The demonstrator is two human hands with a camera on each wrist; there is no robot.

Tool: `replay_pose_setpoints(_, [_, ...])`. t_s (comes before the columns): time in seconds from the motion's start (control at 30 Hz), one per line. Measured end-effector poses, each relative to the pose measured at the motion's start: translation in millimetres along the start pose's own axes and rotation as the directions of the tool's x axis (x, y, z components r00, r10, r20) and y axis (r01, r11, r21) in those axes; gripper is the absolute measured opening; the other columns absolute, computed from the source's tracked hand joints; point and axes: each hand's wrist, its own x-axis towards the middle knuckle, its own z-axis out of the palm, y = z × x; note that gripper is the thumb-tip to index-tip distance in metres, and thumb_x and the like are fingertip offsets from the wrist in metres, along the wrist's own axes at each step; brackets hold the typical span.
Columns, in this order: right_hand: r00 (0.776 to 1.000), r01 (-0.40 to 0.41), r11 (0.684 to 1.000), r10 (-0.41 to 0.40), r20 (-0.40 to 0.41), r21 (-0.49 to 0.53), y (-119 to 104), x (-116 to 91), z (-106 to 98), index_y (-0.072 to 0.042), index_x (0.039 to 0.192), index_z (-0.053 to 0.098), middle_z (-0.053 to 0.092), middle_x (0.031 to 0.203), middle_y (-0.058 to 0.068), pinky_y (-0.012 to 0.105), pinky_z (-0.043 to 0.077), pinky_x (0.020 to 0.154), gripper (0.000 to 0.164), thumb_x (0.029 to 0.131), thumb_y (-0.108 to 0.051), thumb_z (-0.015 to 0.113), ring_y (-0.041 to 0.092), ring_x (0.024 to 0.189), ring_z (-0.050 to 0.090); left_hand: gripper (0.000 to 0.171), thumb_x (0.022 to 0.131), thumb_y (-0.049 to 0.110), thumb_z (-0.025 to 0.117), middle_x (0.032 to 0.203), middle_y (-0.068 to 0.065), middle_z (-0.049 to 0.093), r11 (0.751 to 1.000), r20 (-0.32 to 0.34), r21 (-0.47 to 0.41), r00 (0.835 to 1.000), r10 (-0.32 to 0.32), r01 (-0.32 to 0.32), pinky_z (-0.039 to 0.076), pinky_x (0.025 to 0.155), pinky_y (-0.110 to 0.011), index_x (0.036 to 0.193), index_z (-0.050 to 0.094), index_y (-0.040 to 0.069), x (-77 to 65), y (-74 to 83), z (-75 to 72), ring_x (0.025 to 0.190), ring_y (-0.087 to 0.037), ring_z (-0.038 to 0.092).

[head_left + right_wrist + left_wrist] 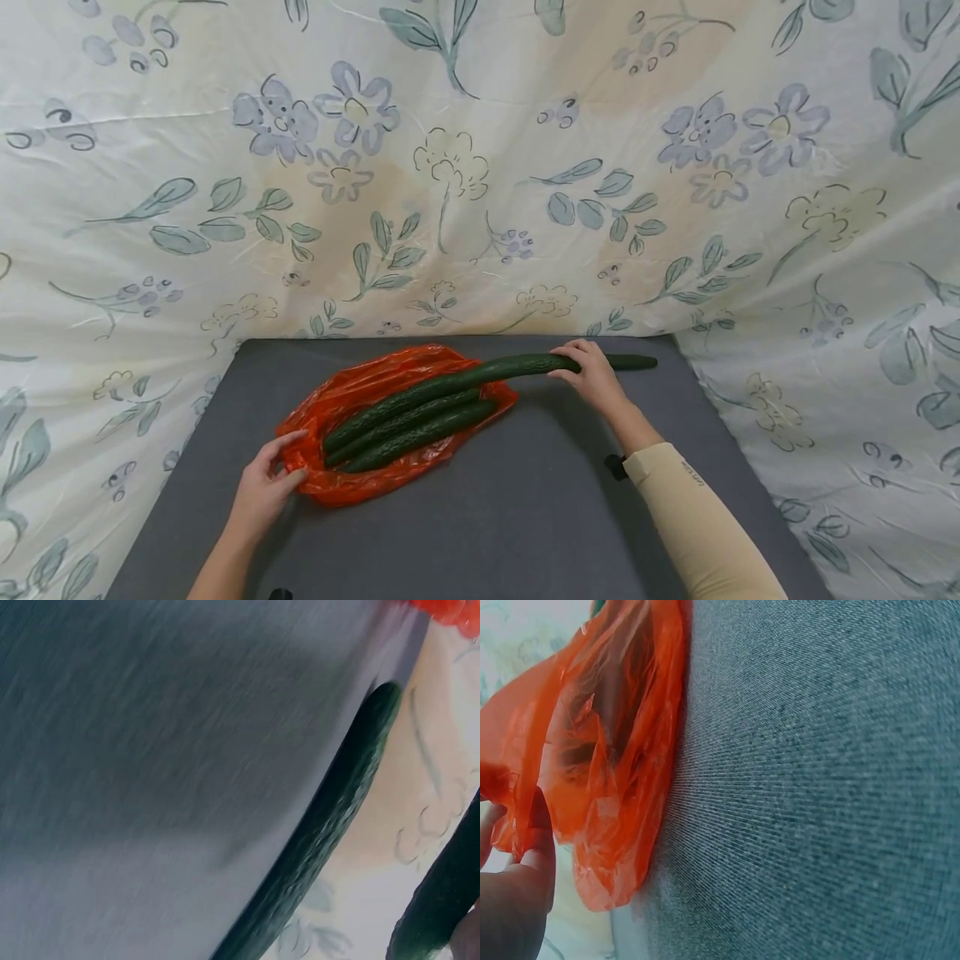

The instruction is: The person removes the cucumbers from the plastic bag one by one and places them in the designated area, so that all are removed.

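My right hand [592, 379] grips one end of a long dark green cucumber [517, 365], raised above the table. Its other end reaches back over the red-orange plastic bag [375, 367]. Two more cucumbers [427, 425] lie side by side in the bag's opening. At the bag's near left end, my left hand [266, 479] pinches the thin plastic between thumb and fingers; the left wrist view shows the thumb [541, 832] against a fold of the bag [615, 825]. Another cucumber [307, 832] lies on the table behind my right hand, partly hidden by it in the head view.
A dark grey cloth-like surface covers the table [510, 517]. Floral fabric [480, 167] hangs behind the table's far edge and along both sides. The lone cucumber [633, 362] lies close to that far edge.
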Motion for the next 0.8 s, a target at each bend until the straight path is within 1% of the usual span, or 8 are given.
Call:
replay_pose_setpoints(0.07, [1.000,-0.018,1.000,0.018,0.002,-0.008,5.9,-1.0,-3.6,-0.015,0.122,0.071,0.060,0.120,0.008,0.051,0.046,0.094,0.039,0.086,-0.024,0.079,0.030,0.112,0.051,0.054,0.094,0.002,0.062,0.154,-0.020,0.036,1.000,0.005,0.000,1.000,-0.020,0.020,0.041,0.083,-0.001,0.147,0.047,0.005,-1.1,-0.3,-0.4,0.133,-0.022,0.042])
replay_pose_setpoints(0.13, [0.999,-0.034,0.999,0.034,0.004,-0.012,10.7,-2.0,-8.0,-0.015,0.123,0.071,0.060,0.121,0.008,0.052,0.046,0.095,0.039,0.086,-0.024,0.079,0.031,0.113,0.051,0.055,0.095,0.003,0.062,0.155,-0.020,0.035,0.999,0.008,0.005,0.999,-0.035,0.035,0.040,0.082,0.000,0.147,0.047,0.005,-1.9,-1.1,-0.5,0.135,-0.029,0.039])
replay_pose_setpoints(0.2, [0.999,-0.046,0.999,0.046,0.006,-0.015,14.7,-3.1,-12.9,-0.014,0.123,0.070,0.060,0.121,0.009,0.053,0.046,0.096,0.039,0.086,-0.024,0.079,0.032,0.114,0.050,0.055,0.095,0.003,0.062,0.155,-0.020,0.035,0.999,0.012,0.003,0.999,-0.047,0.047,0.041,0.082,-0.001,0.148,0.046,0.006,-2.3,-2.2,-0.5,0.133,-0.024,0.041])
replay_pose_setpoints(0.33, [0.997,-0.070,0.997,0.071,0.021,-0.014,22.5,-5.5,-23.3,-0.012,0.124,0.069,0.059,0.122,0.010,0.055,0.044,0.098,0.040,0.086,-0.022,0.079,0.034,0.117,0.050,0.055,0.095,0.002,0.061,0.153,-0.018,0.037,0.999,-0.002,0.009,0.999,-0.035,0.035,0.044,0.080,-0.005,0.147,0.047,0.007,-1.7,-3.5,1.4,0.119,-0.001,0.043])
replay_pose_setpoints(0.43, [0.995,-0.090,0.996,0.091,0.044,-0.015,31.4,-7.9,-29.9,-0.011,0.126,0.069,0.059,0.123,0.012,0.057,0.044,0.098,0.041,0.087,-0.020,0.078,0.036,0.119,0.049,0.054,0.094,0.001,0.061,0.151,-0.018,0.039,0.999,-0.017,0.017,0.999,-0.027,0.027,0.044,0.079,-0.006,0.146,0.048,0.006,-1.7,-2.9,3.3,0.115,0.004,0.041])
replay_pose_setpoints(0.5, [0.993,-0.105,0.994,0.106,0.054,-0.018,39.6,-10.3,-33.0,-0.010,0.127,0.068,0.058,0.123,0.013,0.059,0.043,0.098,0.041,0.088,-0.019,0.078,0.038,0.120,0.049,0.054,0.094,0.001,0.060,0.151,-0.018,0.039,0.999,-0.019,0.023,0.999,-0.032,0.032,0.043,0.079,-0.004,0.146,0.048,0.006,-2.0,-2.1,3.9,0.120,-0.003,0.042])
replay_pose_setpoints(0.63, [0.989,-0.132,0.991,0.134,0.058,-0.031,58.3,-15.2,-37.5,-0.009,0.128,0.067,0.057,0.125,0.015,0.061,0.042,0.098,0.042,0.088,-0.021,0.077,0.040,0.120,0.048,0.053,0.095,0.002,0.060,0.152,-0.019,0.039,0.999,-0.014,0.023,0.999,-0.040,0.040,0.041,0.080,-0.002,0.147,0.048,0.007,-2.0,-0.3,4.0,0.130,-0.024,0.041])
replay_pose_setpoints(0.8, [0.988,-0.150,0.987,0.152,0.038,-0.055,81.4,-21.3,-38.1,-0.007,0.128,0.067,0.057,0.123,0.017,0.061,0.042,0.096,0.043,0.089,-0.020,0.077,0.041,0.116,0.049,0.053,0.095,0.001,0.059,0.153,-0.020,0.037,1.000,-0.011,0.008,1.000,-0.027,0.027,0.039,0.081,-0.001,0.147,0.048,0.006,-1.1,0.0,3.0,0.134,-0.030,0.039])
